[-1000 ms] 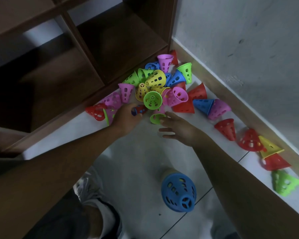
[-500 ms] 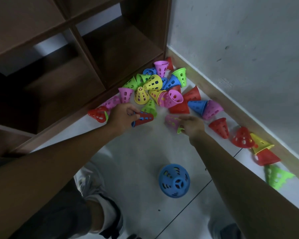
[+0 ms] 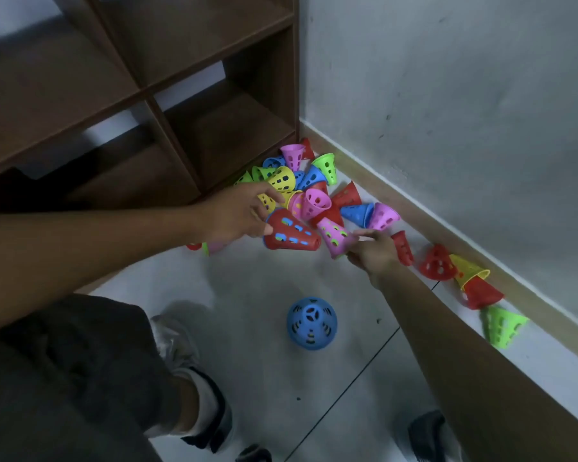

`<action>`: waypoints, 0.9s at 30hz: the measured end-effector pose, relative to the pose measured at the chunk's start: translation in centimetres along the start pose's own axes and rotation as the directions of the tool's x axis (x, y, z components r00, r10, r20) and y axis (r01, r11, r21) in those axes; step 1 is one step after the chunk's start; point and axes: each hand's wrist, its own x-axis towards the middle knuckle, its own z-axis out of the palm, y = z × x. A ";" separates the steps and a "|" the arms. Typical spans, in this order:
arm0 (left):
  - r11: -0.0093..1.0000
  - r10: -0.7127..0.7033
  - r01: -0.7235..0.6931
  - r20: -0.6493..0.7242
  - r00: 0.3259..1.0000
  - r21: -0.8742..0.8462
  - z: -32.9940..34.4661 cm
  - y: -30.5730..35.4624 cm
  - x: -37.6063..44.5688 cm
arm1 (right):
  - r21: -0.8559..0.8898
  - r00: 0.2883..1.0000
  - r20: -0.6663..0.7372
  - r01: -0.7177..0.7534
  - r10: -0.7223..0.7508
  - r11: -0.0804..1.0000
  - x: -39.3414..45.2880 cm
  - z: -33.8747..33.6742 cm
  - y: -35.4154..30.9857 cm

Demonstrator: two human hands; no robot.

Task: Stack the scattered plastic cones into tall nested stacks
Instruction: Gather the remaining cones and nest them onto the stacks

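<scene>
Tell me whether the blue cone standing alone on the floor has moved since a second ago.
No. The blue cone stands in the same spot, just left of the dark tile seam and well short of the pile; its shift in the frame comes from the camera.

The pale tiled floor [image 3: 254,328] carries everything. A heap of perforated cones [image 3: 301,185] (pink, yellow, green, blue, red) lies in the corner where the brown shelf unit [image 3: 181,128] meets the wall. More cones trail along the skirting: a red cone [image 3: 436,263], a yellow cone [image 3: 471,271], a green cone [image 3: 503,325]. A blue cone [image 3: 311,323] stands upright, apart from the heap.
</scene>
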 end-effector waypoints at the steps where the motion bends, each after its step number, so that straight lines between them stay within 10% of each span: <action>1: 1.000 -0.009 0.008 0.027 1.000 0.012 -0.2 0.9 -0.3 | 0.005 1.000 0.001 0.008 -0.008 1.000 -0.4 -0.2 -0.1; 27: 0.972 -0.168 0.230 0.573 0.802 -0.037 3.8 2.4 -2.9 | 0.218 0.872 0.451 0.097 -0.189 0.971 -6.6 -3.9 -6.9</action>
